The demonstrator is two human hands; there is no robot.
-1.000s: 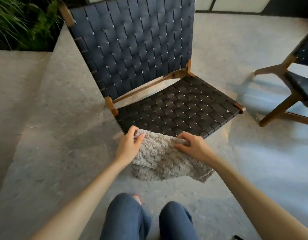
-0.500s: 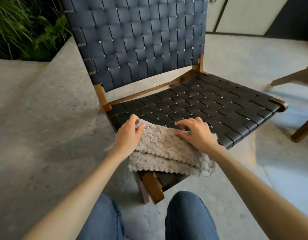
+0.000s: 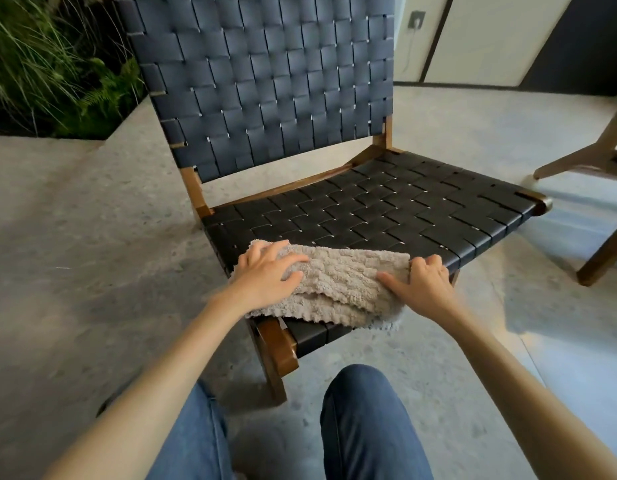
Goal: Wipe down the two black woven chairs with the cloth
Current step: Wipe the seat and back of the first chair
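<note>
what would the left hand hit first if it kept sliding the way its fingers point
The left hand lies flat on the cloth, fingers pointing right toward the right hand. Going straight on, it would probably ride along the cloth and meet that hand's fingers gripping the far end, on the chair seat's front edge.

Second chair (image 3: 601,188) mostly beyond right edge

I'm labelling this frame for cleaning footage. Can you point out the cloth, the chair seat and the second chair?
cloth (image 3: 348,275), head view, on its folded top layer.
chair seat (image 3: 386,206), head view, on the bare black weave.
second chair (image 3: 608,147), head view, on its wooden leg frame.
</note>
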